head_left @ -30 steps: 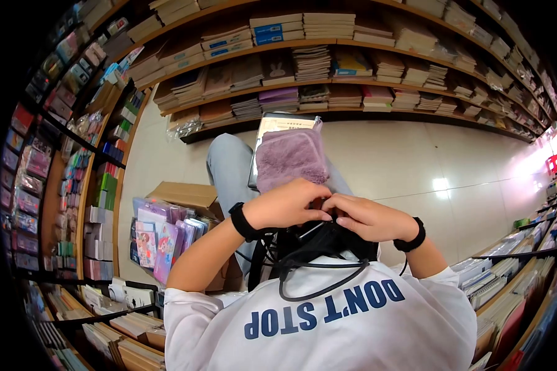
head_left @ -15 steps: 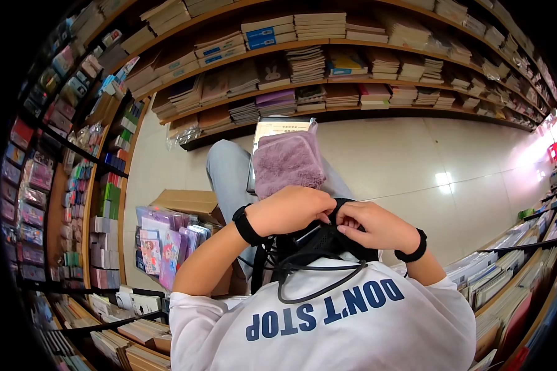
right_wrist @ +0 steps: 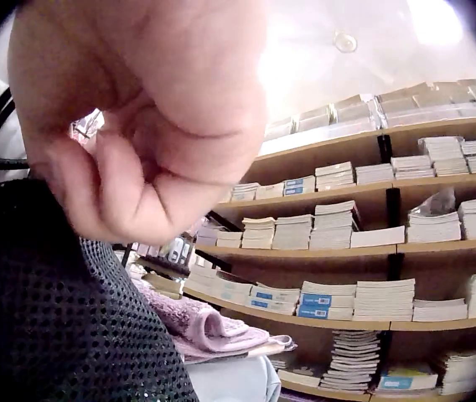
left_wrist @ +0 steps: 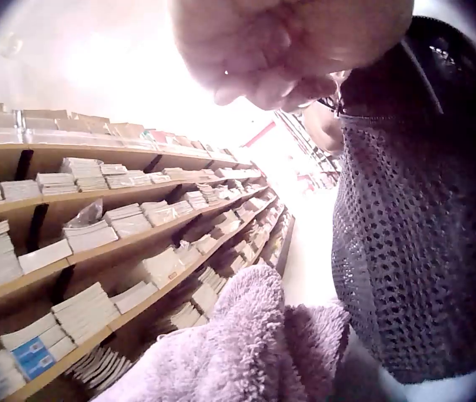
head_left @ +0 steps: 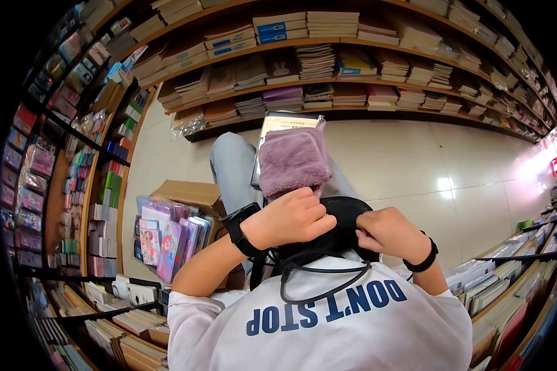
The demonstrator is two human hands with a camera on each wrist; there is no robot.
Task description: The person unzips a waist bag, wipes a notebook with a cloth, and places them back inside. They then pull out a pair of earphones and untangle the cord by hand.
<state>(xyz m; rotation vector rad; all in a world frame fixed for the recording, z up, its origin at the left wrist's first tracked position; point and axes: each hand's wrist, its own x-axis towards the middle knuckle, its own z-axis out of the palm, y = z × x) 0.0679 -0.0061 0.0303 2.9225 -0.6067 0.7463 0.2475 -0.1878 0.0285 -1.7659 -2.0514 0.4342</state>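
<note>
A black mesh bag (head_left: pixel 345 213) with a zipper lies on the person's lap, against the white shirt. My left hand (head_left: pixel 291 216) has its fingers curled at the bag's top edge, where a small metal zipper pull (left_wrist: pixel 337 88) shows beside the fingertips in the left wrist view. On the other side, my right hand (head_left: pixel 388 232) pinches the bag's edge between thumb and curled fingers. A folded mauve towel (head_left: pixel 294 161) rests on the knees just beyond the bag, on top of a flat dark-edged item (head_left: pixel 291 120) with a pale printed face.
An open cardboard box (head_left: pixel 189 195) on the floor at the left holds several plastic-wrapped stationery packs (head_left: pixel 170 244). Long wooden shelves (head_left: pixel 346 80) stacked with notebooks curve across the front. More racks of goods (head_left: pixel 74 179) stand at the left, and notebooks (head_left: pixel 492 287) line the right.
My hands have parted from nearly touching, the left going left and the right going right. More of the bag's black top now shows between them. The towel stays on the knees.
</note>
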